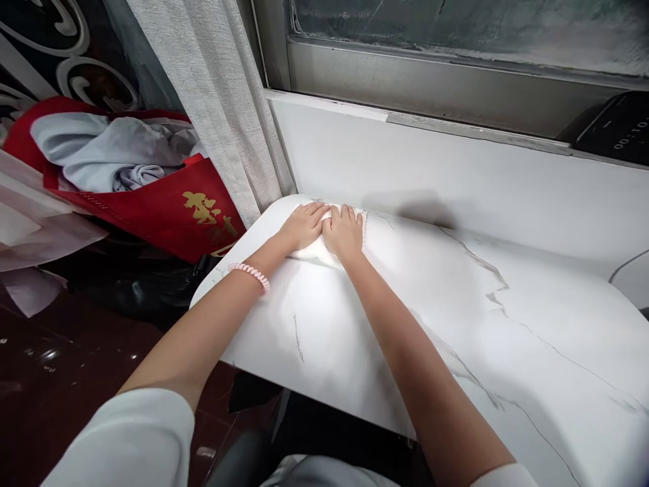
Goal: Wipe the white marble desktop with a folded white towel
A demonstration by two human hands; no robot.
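Observation:
A folded white cloth (318, 250) lies near the far left corner of the white marble-patterned table (436, 318). Flat on its left part rests my left hand (304, 225), fingers stretched out toward the wall. My right hand (345, 233) presses on the cloth's right part, its fingers also extended and the thumb close to the left hand. Both palms cover much of the cloth, so only its edges and a strip between and below the hands show. A pink coiled band (249, 272) circles my left wrist.
Behind the table rises a white wall panel (365, 162) under a metal-framed window (430, 88). A phone (616, 128) showing a timer leans on the sill. To the left hang a grey curtain (218, 88) and a red bag (152, 220) filled with pale fabric (122, 145).

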